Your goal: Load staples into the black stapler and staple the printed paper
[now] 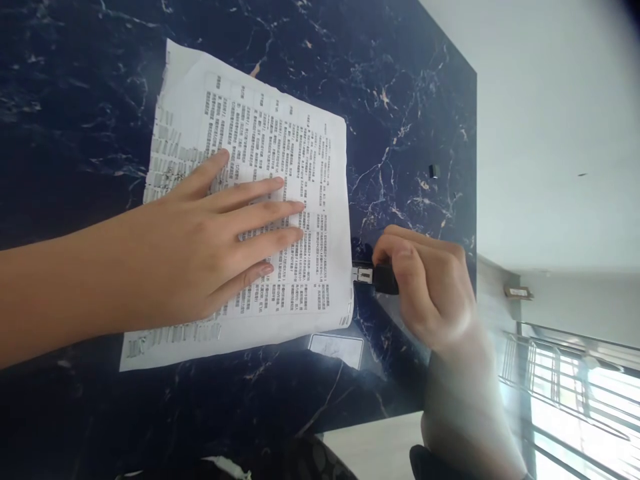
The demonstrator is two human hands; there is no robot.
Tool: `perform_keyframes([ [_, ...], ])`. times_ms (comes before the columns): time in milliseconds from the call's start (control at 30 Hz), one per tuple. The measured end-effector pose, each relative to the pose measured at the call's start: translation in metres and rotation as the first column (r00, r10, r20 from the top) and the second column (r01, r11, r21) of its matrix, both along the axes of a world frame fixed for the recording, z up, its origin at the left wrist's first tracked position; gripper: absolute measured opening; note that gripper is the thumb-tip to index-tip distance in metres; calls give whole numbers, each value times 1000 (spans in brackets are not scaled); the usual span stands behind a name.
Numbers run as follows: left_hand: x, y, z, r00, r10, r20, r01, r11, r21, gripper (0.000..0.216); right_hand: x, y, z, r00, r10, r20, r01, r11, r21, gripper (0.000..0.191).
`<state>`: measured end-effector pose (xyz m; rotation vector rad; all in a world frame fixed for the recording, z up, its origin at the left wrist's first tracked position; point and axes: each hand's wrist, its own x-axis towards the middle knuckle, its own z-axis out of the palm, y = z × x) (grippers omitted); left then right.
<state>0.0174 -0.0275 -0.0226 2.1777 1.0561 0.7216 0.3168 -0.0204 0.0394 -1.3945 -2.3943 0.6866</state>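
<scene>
The picture is turned on its side, and the near end of the table is at the left. A printed sheet of paper [300, 133], torn along one edge, lies on the dark blue marble table [75, 100]. My right hand [210, 247] rests flat on it, fingers stretched out, holding nothing. Another person's hand [430, 287], with a dark sleeve, reaches in from the bottom. It pinches a small black object with a silver end [373, 275] against the paper's far edge. My left hand is out of view.
A tiny black piece [433, 171] lies on the table beyond the paper. A pale rectangle [336, 351] shows beside the paper's corner. The table's far edge [475, 167] meets a white wall. A barred window [575, 393] is at the bottom right.
</scene>
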Motion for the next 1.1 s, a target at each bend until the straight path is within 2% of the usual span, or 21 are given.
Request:
perform_keyframes([
  [67,0,0,0,1000,9,-4,-9,1000,3,35,1,2,1,999,41,-5,-41,999,-5,48],
  [267,0,0,0,1000,1,0,-1,1000,12,34,-4,2,-1,1000,-13,17,11,992,125,48],
  [500,4,1,3,995,53,87,-46,996,-81,39,-7,10,-4,999,9,40,-17,979,202,49],
  [667,0,-2,1,999,-12,-33,11,999,-33,38,-10,12,-7,998,36,49,-47,965,258,50],
  [833,-2,-3,-1,997,-20,-73,20,1000,0,35,-9,13,-5,997,16,71,-33,968,248,48],
  [1100,-4,-4,-2,998,-44,-39,43,998,-36,36,-7,13,0,995,53,87,-64,990,127,46],
])
